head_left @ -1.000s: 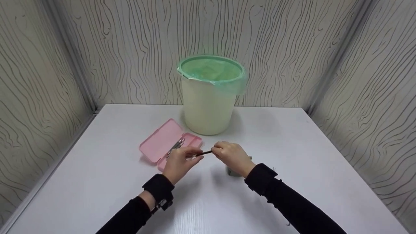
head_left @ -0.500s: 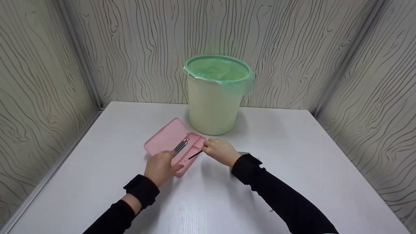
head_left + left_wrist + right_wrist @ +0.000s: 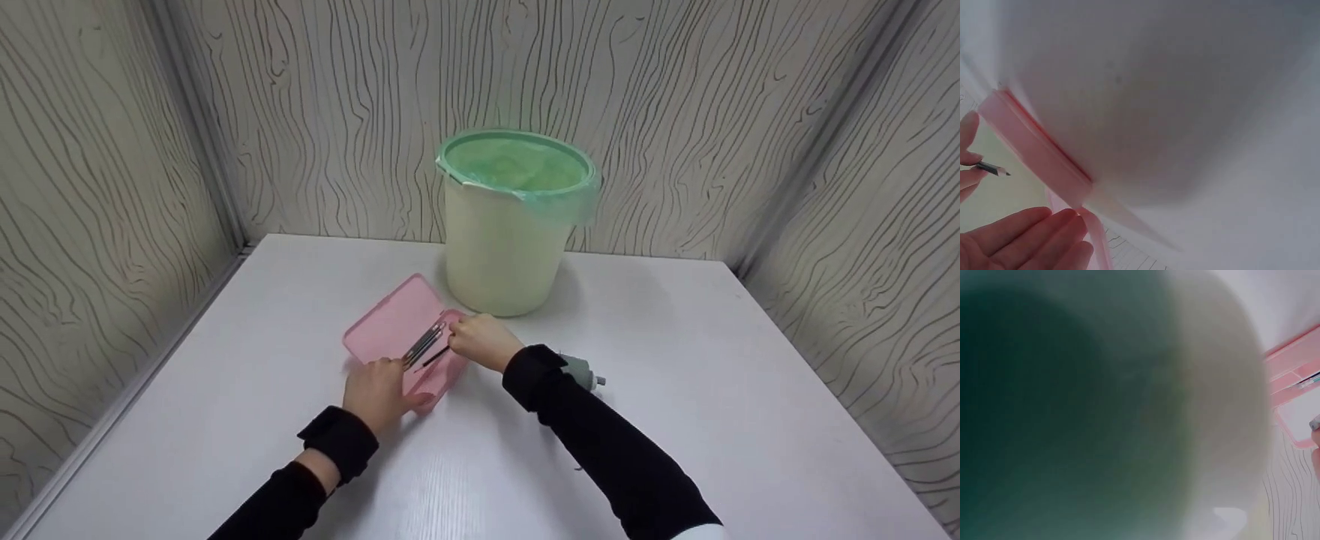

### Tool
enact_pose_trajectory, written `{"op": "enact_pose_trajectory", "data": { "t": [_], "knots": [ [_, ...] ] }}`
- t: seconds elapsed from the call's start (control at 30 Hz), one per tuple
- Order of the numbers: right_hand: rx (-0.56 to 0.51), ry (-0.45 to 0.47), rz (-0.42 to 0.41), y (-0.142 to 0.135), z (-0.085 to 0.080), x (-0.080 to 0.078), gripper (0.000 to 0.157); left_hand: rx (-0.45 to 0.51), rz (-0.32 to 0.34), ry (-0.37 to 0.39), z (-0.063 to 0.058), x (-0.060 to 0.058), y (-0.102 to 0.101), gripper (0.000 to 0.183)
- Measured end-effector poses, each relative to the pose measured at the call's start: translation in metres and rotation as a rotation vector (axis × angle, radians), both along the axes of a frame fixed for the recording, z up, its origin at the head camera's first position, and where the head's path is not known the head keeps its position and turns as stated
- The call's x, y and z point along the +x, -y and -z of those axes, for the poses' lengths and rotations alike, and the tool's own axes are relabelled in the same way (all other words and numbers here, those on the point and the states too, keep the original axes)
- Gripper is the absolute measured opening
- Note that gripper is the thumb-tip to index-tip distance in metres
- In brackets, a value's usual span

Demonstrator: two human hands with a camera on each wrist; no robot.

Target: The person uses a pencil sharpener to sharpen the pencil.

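Note:
A pink pencil case (image 3: 397, 322) lies with its lid folded back, several dark pencils (image 3: 423, 346) inside it. My left hand (image 3: 375, 394) rests at its near end; in the left wrist view its fingers (image 3: 1022, 236) are fairly straight and touch the case, while in the head view the thumb is spread along the near edge. My right hand (image 3: 486, 341) pinches a dark pencil (image 3: 433, 360) over the case's open compartment, its sharpened tip (image 3: 1002, 171) pointing down-left in the head view. Part of this pencil is hidden by my fingers.
A pale bin (image 3: 506, 247) with a green bag over its rim stands behind the case. Beside my right wrist lies a grey-green object (image 3: 579, 371) with a knob, partly hidden by the cuff. A blurred green shape (image 3: 1100, 410) fills much of the right wrist view.
The left hand has let go of the pencil and moved down-left to the case. The right hand has carried the pencil left, over the case. The grey-green object shows more now.

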State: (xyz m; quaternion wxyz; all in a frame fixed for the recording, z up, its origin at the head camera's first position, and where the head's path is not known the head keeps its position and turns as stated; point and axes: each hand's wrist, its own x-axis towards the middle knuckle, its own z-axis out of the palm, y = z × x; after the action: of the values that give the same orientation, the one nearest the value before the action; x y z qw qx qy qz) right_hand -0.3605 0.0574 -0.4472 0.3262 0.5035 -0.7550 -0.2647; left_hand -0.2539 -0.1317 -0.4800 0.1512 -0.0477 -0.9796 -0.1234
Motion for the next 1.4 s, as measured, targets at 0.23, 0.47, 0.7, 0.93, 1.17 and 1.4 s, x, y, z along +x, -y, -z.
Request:
{"op": "enact_pose_trajectory", "data": {
  "t": [0.23, 0.47, 0.7, 0.93, 1.17, 1.4],
  "knots": [
    [0.018, 0.01, 0.033, 0.015, -0.005, 0.0, 0.02, 0.006, 0.02, -0.041, 0.004, 0.001, 0.001, 0.055],
    [0.065, -0.005, 0.012, 0.028, -0.003, -0.008, 0.021, -0.014, 0.016, -0.04, 0.0, -0.001, 0.001, 0.054],
    [0.098, 0.007, 0.062, 0.032, 0.003, -0.012, 0.02, -0.014, 0.017, -0.028, -0.001, 0.0, -0.002, 0.054],
    [0.133, 0.002, 0.095, 0.036, 0.009, -0.014, 0.02, -0.007, 0.023, -0.053, 0.003, 0.0, -0.002, 0.058],
    [0.148, 0.066, 0.133, 0.045, 0.011, -0.018, 0.016, -0.018, 0.013, -0.039, 0.003, 0.0, 0.0, 0.058],
    [0.157, 0.122, 0.2, 0.056, 0.015, -0.019, 0.012, -0.025, 0.01, -0.023, 0.002, 0.002, -0.001, 0.057]
  ]
}}
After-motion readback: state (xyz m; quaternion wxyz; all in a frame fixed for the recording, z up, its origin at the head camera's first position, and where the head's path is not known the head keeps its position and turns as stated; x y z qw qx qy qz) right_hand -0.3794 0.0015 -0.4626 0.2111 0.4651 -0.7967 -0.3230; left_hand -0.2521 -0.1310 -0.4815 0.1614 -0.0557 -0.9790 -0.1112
